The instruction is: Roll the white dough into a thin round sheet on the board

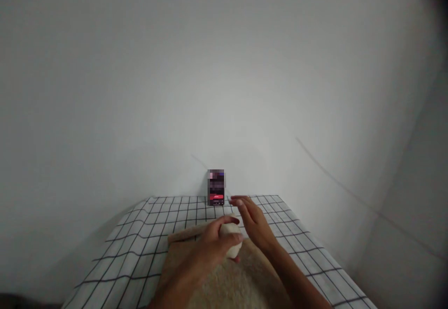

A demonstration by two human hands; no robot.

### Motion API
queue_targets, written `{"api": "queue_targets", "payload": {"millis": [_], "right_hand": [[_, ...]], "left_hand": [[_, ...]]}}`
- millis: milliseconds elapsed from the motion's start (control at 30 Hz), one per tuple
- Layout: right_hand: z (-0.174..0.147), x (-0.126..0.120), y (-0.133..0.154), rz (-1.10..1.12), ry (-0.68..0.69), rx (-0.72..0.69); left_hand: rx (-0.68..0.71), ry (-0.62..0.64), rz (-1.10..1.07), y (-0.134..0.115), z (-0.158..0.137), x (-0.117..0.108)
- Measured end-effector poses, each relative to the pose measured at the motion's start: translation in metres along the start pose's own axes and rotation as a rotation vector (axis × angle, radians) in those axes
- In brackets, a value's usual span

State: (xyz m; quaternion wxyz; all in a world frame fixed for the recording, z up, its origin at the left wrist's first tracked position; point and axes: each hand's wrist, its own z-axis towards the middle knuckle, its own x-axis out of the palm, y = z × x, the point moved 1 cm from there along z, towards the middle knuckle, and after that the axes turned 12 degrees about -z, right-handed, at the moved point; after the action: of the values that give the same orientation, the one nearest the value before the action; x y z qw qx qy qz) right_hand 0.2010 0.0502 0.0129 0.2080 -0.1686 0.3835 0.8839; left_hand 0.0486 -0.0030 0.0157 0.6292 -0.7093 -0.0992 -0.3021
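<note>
My left hand (219, 239) is closed around a white lump (231, 229) with a smooth, rounded, blocky shape, its thumb across the near side. I cannot tell what the lump is made of. Just to the right and a little farther off, my right hand (252, 218) holds nothing, its fingers stretched out towards the left and apart from the lump. Below both hands lies a brown mat or board (231, 283), with a raised, roll-like far edge (187, 233). My forearms cover part of it.
A phone (216, 187) with a lit, partly blurred screen leans upright against the white wall (224, 89) at the table's back. A white cloth with a dark grid (129, 248) covers the table and drapes over its left side. A thin line (336, 185) runs along the wall at right.
</note>
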Motion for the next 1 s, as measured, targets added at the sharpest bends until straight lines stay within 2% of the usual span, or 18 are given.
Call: {"api": "queue_targets", "payload": {"millis": [133,233,300,400,500,767,1000], "right_hand": [[-0.004,0.012,-0.037,-0.011,0.231,0.095],[-0.009,0.024,-0.06,-0.045,0.261,0.116],[-0.012,0.03,-0.067,-0.087,0.279,0.089],[-0.013,0.033,-0.065,-0.132,0.329,-0.003],[-0.012,0.033,-0.061,-0.14,0.331,-0.05],[-0.01,0.038,-0.07,-0.171,0.29,-0.063],[-0.005,0.044,-0.078,-0.151,0.189,-0.026]], "left_hand": [[0.138,0.032,0.608,-0.001,-0.008,0.001],[0.099,0.095,0.947,0.0,-0.019,-0.002],[0.117,0.072,1.096,0.001,-0.028,-0.003],[0.282,0.03,1.196,0.007,-0.038,0.0],[0.354,0.048,1.282,0.018,-0.04,0.004],[0.373,-0.07,1.568,0.027,-0.021,0.002],[0.287,-0.006,1.825,0.026,0.006,0.008]]}}
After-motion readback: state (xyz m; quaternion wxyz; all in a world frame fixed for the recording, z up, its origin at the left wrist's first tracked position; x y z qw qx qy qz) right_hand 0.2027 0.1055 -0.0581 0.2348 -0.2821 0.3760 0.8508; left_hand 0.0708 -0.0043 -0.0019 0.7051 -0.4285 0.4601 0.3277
